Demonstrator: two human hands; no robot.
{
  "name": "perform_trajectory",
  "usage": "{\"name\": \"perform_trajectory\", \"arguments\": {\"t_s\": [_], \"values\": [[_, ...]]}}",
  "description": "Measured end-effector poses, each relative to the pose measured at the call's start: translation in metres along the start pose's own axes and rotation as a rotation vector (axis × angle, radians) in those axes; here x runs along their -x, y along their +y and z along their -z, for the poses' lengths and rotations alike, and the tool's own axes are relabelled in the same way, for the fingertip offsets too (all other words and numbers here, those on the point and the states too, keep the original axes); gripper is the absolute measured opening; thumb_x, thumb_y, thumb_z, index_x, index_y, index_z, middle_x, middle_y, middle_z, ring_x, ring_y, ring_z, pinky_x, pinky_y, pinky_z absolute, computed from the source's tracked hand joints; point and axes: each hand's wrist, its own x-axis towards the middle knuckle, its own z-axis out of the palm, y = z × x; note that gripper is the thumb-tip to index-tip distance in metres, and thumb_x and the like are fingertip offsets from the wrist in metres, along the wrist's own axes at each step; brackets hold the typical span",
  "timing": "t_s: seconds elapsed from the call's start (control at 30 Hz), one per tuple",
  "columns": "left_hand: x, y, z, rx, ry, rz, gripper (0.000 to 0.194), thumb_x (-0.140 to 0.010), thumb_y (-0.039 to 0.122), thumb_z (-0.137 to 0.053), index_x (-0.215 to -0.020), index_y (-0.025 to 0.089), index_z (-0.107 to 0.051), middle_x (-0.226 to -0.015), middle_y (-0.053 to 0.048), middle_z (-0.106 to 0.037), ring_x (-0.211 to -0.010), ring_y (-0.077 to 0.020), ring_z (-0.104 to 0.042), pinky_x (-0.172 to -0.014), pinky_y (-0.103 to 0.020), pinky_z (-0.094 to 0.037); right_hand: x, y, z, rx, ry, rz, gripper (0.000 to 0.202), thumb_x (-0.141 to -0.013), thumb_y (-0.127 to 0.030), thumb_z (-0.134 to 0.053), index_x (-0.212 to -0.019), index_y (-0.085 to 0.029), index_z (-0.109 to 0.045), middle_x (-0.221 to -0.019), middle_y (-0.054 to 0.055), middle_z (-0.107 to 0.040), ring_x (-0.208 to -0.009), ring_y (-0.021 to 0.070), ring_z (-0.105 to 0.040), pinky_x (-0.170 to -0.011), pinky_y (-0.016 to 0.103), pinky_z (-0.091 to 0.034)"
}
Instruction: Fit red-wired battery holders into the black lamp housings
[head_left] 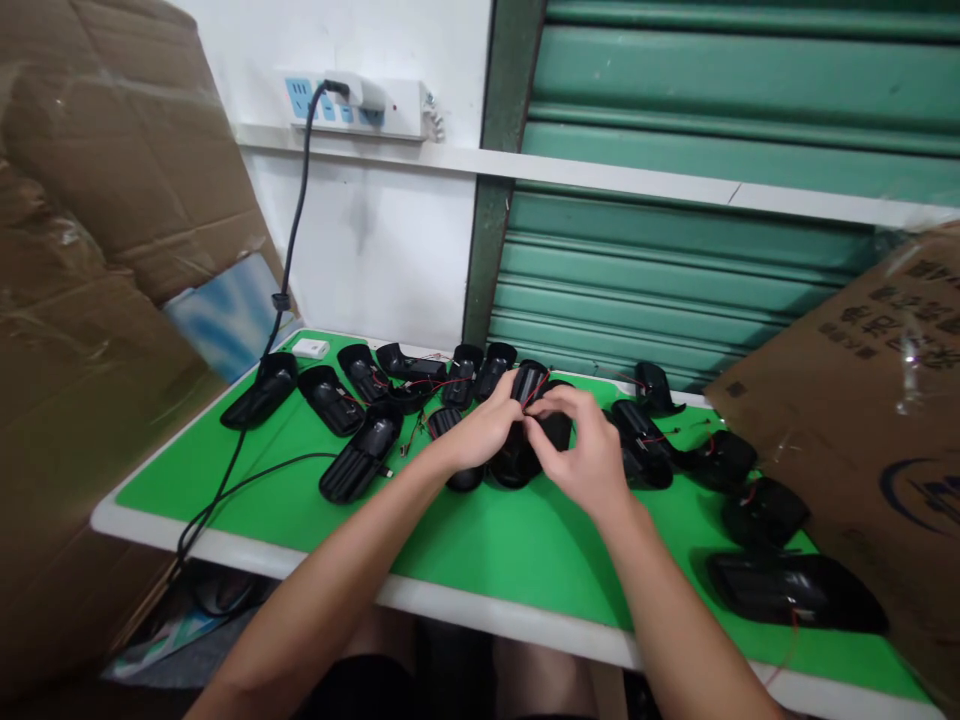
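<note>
Above the middle of the table, my left hand (491, 425) is closed around a black plastic housing (529, 380) with red wires showing at its top. My right hand (577, 440) meets it from the right, thumb and forefinger pinched together at the wire. What sits between those fingertips is too small to make out. Under and behind both hands lie more black housings, partly covered by them. To the left of my hands, another black housing (361, 452) rests on the table beside a cable's small plug (386, 471).
Several black housings with red wires lie along the back and right of the green-topped table (480, 540). A black cable (300, 210) runs from the wall socket strip (409, 108) down across the left side. Cardboard boxes (97, 250) flank both ends; a green shutter (675, 270) stands behind.
</note>
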Motion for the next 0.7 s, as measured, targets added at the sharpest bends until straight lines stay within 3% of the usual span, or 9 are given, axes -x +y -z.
{"name": "perform_trajectory", "arguments": {"t_s": [0.1,0.17,0.27,0.4,0.6,0.7], "values": [[0.0017,0.0023,0.0008,-0.009,-0.015,-0.054,0.068,-0.087,0.022,-0.038,-0.153,0.014,-0.024,-0.156,-0.013,-0.040,-0.145,-0.0216,-0.039,-0.124,-0.036,-0.029,-0.0045,0.0042,0.0060,-0.159,0.101,-0.205,0.041,-0.087,-0.028,-0.065,-0.125,-0.020,-0.053,-0.129,0.012,-0.062,-0.113,0.0183,-0.064,-0.090,0.033,-0.055],[0.0036,0.0023,0.0002,-0.019,-0.032,-0.101,0.068,-0.091,0.024,-0.038,-0.156,0.016,-0.019,-0.159,-0.012,-0.036,-0.149,-0.0209,-0.035,-0.126,-0.037,-0.026,-0.0061,0.0077,0.0071,-0.282,0.081,-0.288,0.054,-0.087,-0.030,-0.065,-0.137,-0.021,-0.048,-0.145,0.015,-0.051,-0.122,0.0189,-0.060,-0.090,0.031,-0.056],[0.0064,0.0022,-0.0015,-0.033,-0.065,-0.112,0.067,-0.095,0.026,-0.037,-0.157,0.015,-0.014,-0.163,-0.014,-0.031,-0.152,-0.0211,-0.030,-0.128,-0.038,-0.023,-0.0064,0.0097,0.0065,-0.491,-0.060,-0.392,0.072,-0.087,-0.029,-0.063,-0.153,-0.026,-0.031,-0.154,0.016,-0.041,-0.115,0.0151,-0.065,-0.086,0.026,-0.058],[0.0079,0.0033,-0.0036,-0.071,-0.087,-0.108,0.061,-0.099,0.029,-0.034,-0.155,0.015,-0.015,-0.161,-0.015,-0.032,-0.151,-0.0202,-0.033,-0.128,-0.038,-0.025,-0.0061,0.0063,0.0072,-0.588,-0.114,-0.426,0.084,-0.086,-0.026,-0.063,-0.158,-0.030,-0.020,-0.163,0.017,-0.028,-0.109,0.0129,-0.068,-0.085,0.025,-0.060],[0.0069,0.0029,-0.0042,-0.195,-0.077,-0.159,0.055,-0.100,0.026,-0.033,-0.152,0.015,-0.019,-0.160,-0.016,-0.033,-0.147,-0.0177,-0.038,-0.128,-0.036,-0.025,-0.0067,0.0034,0.0087,-0.559,-0.158,-0.417,0.070,-0.086,-0.024,-0.061,-0.151,-0.025,-0.037,-0.157,0.015,-0.038,-0.122,0.0175,-0.065,-0.092,0.028,-0.061],[0.0073,0.0023,-0.0039,-0.219,-0.077,-0.161,0.055,-0.101,0.029,-0.032,-0.152,0.015,-0.018,-0.159,-0.017,-0.032,-0.148,-0.0183,-0.037,-0.128,-0.036,-0.026,-0.0066,0.0036,0.0083,-0.587,-0.189,-0.413,0.069,-0.087,-0.022,-0.059,-0.152,-0.024,-0.036,-0.153,0.014,-0.045,-0.131,0.0184,-0.060,-0.103,0.032,-0.058]]}}
